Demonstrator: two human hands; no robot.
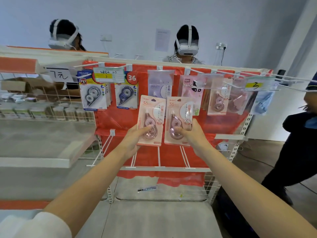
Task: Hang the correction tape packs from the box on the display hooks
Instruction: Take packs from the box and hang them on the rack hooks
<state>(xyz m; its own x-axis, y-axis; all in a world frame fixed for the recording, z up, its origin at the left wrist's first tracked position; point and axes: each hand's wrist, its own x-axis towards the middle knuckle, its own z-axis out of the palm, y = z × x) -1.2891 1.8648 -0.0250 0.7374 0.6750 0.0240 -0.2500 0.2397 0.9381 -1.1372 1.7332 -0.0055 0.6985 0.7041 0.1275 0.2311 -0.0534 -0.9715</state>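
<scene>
Head view: the box named in the task is not visible from here, and the hang holes at the tops of the two held packs are too small to make out. The print on the cards is mostly unreadable apart from a "36" on each. A person at the right edge (301, 127) is cut off by the frame, and two people wearing white headsets (187, 43) stand behind the red display board (120, 121), hidden from the shoulders down.

The left hand (135, 140) grips a pink correction tape pack (149, 117) by its lower left corner, thumb curled across the front over the clear blister, fingers hidden behind the card. The right hand (190, 134) grips a second pink pack (178, 119) the same way at its lower right, thumb on the blister, fingers wrapped round the card's right edge. Both packs stand upright, side by side and just apart, rising above the hands.

Above the hands, along the top rail, white hooks (85, 65) carry blue packs (127, 90) up and to the left, a pale purple pack (159, 85) straight above, and pink packs (217, 98) up and to the right. Bare white hooks (158, 157) stick out just below the hands.
</scene>
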